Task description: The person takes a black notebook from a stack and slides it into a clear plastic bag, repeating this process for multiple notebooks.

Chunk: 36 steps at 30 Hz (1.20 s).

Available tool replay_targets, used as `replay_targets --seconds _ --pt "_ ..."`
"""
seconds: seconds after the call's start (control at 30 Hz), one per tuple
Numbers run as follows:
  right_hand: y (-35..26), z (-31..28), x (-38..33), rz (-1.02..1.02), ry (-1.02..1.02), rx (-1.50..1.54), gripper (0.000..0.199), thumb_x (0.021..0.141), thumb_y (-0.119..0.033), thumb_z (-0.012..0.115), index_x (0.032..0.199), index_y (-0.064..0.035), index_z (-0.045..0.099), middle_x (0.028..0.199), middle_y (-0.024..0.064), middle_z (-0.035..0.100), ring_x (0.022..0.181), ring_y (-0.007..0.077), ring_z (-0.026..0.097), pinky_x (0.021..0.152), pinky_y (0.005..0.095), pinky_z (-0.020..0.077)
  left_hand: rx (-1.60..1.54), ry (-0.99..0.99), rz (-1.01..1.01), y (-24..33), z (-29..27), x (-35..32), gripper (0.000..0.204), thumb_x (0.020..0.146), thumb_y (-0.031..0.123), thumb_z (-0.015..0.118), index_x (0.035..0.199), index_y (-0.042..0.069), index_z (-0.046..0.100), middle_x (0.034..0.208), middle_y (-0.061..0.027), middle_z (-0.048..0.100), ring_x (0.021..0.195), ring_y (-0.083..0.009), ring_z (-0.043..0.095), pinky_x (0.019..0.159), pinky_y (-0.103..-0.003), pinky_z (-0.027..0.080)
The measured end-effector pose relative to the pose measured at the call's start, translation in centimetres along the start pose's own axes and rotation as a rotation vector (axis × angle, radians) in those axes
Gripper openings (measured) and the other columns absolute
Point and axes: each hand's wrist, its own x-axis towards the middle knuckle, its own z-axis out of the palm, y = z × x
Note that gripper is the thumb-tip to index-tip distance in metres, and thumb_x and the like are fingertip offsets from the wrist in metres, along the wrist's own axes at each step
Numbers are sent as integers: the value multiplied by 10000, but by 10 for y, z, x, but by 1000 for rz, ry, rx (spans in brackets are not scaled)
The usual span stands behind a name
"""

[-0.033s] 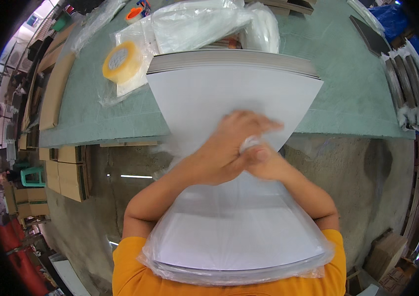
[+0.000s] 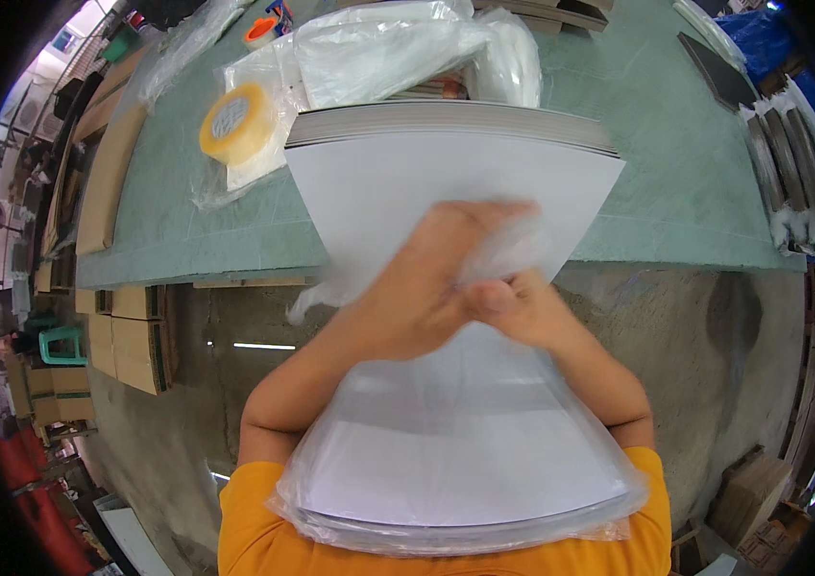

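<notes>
A thick stack of pale, flat sheets (image 2: 369, 182) reaches from the green table toward my body, its layered grey edge at the far end. A clear plastic bag (image 2: 446, 451) covers the near part of the stack. Over the middle, my right hand (image 2: 523, 309) is closed with its thumb pressed on a gathered bit of the bag. My left hand (image 2: 417, 288) crosses beside it, almost touching, and its fingers are smeared by motion over the sheets. Loose film shows between the two hands, and a crumpled end sticks out left of my left wrist.
On the green table (image 2: 695, 211) lie a yellow tape roll (image 2: 236, 125), clear plastic bags (image 2: 388, 58) and an orange tape roll (image 2: 260, 33). Wrapped dark pieces (image 2: 791, 163) lie at the right edge. Cardboard boxes (image 2: 129, 336) stand below left, near a green stool (image 2: 62, 344).
My left fingers have shifted slightly upward, and more film shows between my hands. My right hand stays closed and has barely moved. The far end of the stack sits a touch lower.
</notes>
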Motion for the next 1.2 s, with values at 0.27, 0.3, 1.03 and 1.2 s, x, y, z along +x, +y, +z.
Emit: replay_targets --seconds 0.27,0.3,1.03,1.2 --pt "48 -25 -21 160 -462 -102 394 685 -106 687 1023 13 523 925 79 584 842 132 544 719 255 431 -343 418 -531 -11 -33 -27 250 700 88 668 917 26 561 848 -19 574 772 -87 527 680 -236 443" --pt "45 -23 -24 39 -266 -193 390 685 -113 690 1016 14 529 917 77 587 836 132 548 717 256 432 -284 363 -529 -8 -38 -28 225 699 93 672 883 23 564 839 -20 579 762 -85 528 673 -233 442" --pt "5 -22 -15 -134 91 1017 192 814 -191 574 730 -21 545 689 57 579 627 111 547 570 216 443 -67 -26 -298 8 -9 -21 138 730 115 619 738 -3 549 611 -86 507 549 -125 475 518 -242 389" --pt "7 -52 -43 -166 180 818 212 836 -184 540 711 -14 549 727 68 567 656 134 548 582 231 447 270 698 -560 -3 -116 -62 59 771 110 547 799 59 549 674 36 452 630 -44 402 587 -196 362"
